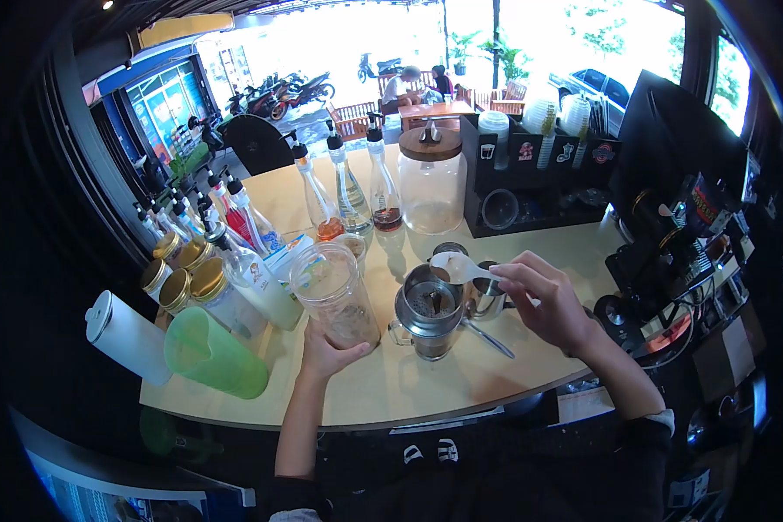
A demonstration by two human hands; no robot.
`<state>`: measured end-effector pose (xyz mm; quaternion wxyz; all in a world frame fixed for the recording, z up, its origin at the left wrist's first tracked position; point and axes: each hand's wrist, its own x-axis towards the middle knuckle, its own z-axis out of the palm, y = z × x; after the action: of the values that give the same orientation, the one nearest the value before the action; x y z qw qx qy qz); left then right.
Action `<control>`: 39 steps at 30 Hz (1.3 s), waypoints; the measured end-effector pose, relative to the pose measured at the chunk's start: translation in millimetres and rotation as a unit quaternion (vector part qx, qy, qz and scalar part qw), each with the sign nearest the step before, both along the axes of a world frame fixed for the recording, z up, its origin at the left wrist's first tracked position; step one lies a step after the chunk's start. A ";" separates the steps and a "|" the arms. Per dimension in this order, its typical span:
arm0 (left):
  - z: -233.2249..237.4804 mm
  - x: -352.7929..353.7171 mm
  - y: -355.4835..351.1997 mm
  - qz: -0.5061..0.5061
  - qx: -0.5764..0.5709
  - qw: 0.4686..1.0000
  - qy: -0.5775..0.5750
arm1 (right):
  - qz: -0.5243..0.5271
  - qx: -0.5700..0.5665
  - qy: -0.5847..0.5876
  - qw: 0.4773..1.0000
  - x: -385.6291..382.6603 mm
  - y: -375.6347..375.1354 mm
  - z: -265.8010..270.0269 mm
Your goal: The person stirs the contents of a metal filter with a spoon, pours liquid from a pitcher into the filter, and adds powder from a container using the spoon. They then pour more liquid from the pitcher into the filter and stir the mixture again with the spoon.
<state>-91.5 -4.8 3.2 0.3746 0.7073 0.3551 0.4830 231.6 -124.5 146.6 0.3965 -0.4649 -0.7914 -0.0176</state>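
My left hand point(330, 351) is wrapped round the lower part of a clear, open jar point(332, 291), which leans slightly. Between the fingers of my right hand point(535, 291) is the handle of a white spoon point(461, 268). The spoon's bowl hangs over the rim of a metal filter cup point(428, 304) that holds dark liquid. That filter sits on a glass mug point(433, 346) with a handle on its left. Right behind the filter stands a small metal pitcher point(485, 300), and a metal teaspoon point(490, 339) lies on the counter beside the mug.
Pump bottles point(351, 191) and a wooden-lidded jar point(431, 187) stand behind. At left are a green pitcher point(215, 352), a white tumbler point(129, 337) and gold-lidded jars point(209, 280). A black cup rack point(539, 187) is at back right. Two people sit outside.
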 end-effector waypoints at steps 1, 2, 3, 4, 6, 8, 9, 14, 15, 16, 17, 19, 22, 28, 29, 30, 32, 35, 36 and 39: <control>0.8 -0.3 -0.2 0.001 0.000 1.000 0.000 | 0.007 -0.003 0.005 1.000 -2.9 -1.2 0.0; 1.8 -0.6 -0.2 0.007 0.016 1.000 0.016 | 0.008 -0.003 0.005 1.000 -5.7 -2.6 -1.2; 2.4 -0.7 -0.2 0.013 0.031 0.999 0.032 | 0.007 -0.003 -0.005 1.000 -8.6 -4.4 -3.0; 1.6 -0.6 0.3 0.014 0.031 0.999 0.032 | 0.006 -0.003 -0.014 1.000 -11.0 -6.3 -4.7; -2.0 -0.4 1.4 0.009 0.012 1.000 -0.001 | 0.013 -0.012 -0.022 1.000 -14.4 -8.6 -8.8; -2.7 -0.8 2.0 0.005 0.016 1.000 -0.001 | 0.018 -0.024 -0.063 0.998 -14.5 -9.3 -16.4; -2.8 -1.0 2.8 0.000 0.021 1.000 0.000 | 0.018 -0.023 -0.063 0.998 -14.3 -10.0 -18.2; -2.2 0.2 0.0 -0.007 0.026 1.000 -0.006 | -0.002 -0.026 -0.119 0.993 -12.7 -9.7 -21.7; -0.1 1.5 -0.6 -0.002 0.046 0.999 -0.019 | -0.003 -0.026 -0.118 0.993 -12.7 -9.8 -20.7; -1.5 1.0 1.3 -0.003 0.047 0.999 -0.019 | -0.001 -0.017 -0.115 0.993 -12.5 -9.8 -18.6; -5.2 -0.4 3.5 -0.006 0.029 0.999 -0.015 | 0.003 -0.009 -0.112 0.994 -12.3 -9.5 -17.1; -8.3 -2.2 3.5 -0.008 0.011 1.000 -0.011 | 0.003 -0.023 -0.125 0.992 -12.8 -8.0 -16.8; -4.3 -0.3 3.1 0.000 0.012 1.000 -0.014 | 0.005 -0.018 -0.133 0.991 -13.7 -7.5 -16.2; -0.5 -0.8 -0.2 0.009 0.014 1.000 0.004 | 0.004 -0.003 -0.152 0.988 -13.6 -7.4 -18.3; -1.2 -1.2 0.0 0.009 0.008 1.000 0.003 | 0.002 0.001 -0.157 0.988 -13.9 -7.7 -17.8; -0.7 -1.6 -0.4 0.009 0.003 1.000 0.002 | 0.003 0.002 -0.157 0.988 -14.1 -7.8 -18.0; 3.1 -0.8 -2.7 0.010 0.008 1.000 0.007 | 0.001 0.010 -0.155 0.988 -13.8 -8.3 -18.4; 3.9 -0.7 -2.8 0.010 0.014 1.000 0.011 | -0.001 -0.018 -0.163 0.986 -14.0 -8.9 -16.6; 3.6 -0.8 -1.9 0.005 0.016 1.000 0.012 | -0.002 -0.018 -0.162 0.987 -14.0 -9.2 -16.5; 1.4 -1.8 -0.7 0.006 0.015 1.000 0.017 | 0.005 0.037 -0.159 0.987 -12.3 -8.3 -16.4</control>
<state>-93.2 -5.5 4.6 0.3550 0.7186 0.3588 0.4783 219.3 -132.8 130.1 0.2828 -0.4372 -0.8455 -0.1181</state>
